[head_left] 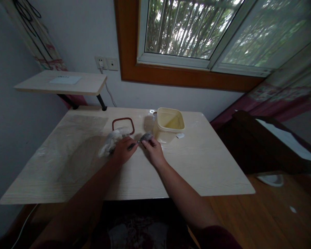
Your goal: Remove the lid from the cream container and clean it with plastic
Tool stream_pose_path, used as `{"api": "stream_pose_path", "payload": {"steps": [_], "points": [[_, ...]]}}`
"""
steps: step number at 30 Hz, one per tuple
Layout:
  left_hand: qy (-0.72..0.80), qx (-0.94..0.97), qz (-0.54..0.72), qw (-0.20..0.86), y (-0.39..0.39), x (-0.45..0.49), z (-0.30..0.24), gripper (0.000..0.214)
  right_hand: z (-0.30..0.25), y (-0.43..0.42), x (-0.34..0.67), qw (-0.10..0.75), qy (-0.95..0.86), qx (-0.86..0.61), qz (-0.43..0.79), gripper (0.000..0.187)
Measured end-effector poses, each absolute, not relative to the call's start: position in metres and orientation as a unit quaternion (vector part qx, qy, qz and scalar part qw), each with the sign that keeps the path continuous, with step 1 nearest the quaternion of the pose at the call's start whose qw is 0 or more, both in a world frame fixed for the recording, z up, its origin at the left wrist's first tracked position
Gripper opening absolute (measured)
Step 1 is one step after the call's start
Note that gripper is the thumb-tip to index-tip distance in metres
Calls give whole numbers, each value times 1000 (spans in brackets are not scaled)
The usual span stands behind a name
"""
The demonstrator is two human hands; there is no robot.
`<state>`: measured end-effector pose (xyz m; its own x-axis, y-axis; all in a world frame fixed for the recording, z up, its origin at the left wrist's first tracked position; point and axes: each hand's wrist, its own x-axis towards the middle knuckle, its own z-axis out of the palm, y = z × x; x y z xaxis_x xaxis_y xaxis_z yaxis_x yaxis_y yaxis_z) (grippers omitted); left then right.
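Observation:
My left hand point(123, 150) is closed in a pinch over a thin dark object point(131, 146) that points toward the other hand. Between the fingers of my right hand point(153, 148) is a small dark grey clump point(146, 137), its kind unclear. The two hands nearly meet above the table. A crumpled clear plastic bag point(109, 143) lies beside and partly behind my left hand; what is in it I cannot make out. Just beyond my right hand stands a pale yellow see-through plastic tub point(168, 130), open at the top. A brown-rimmed square lid or ring point(133, 127) lies behind the bag.
The pale wooden table point(197, 166) carries a clear plastic sheet point(75, 138) on its left side. A raised shelf point(90, 83) with a paper point(65, 80) stands at the back left. A small white piece point(180, 135) lies by the tub. Wall and window point(181, 31) rise behind.

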<state>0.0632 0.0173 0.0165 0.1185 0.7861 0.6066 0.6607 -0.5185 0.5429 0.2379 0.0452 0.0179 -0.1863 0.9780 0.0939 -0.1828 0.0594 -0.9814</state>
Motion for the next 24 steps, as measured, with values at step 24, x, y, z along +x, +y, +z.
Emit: {"api": "stream_pose_path", "payload": {"steps": [24], "points": [[450,710,286,460,26,58,88,25,3,57,244,484,-515,-450,546,36]]}}
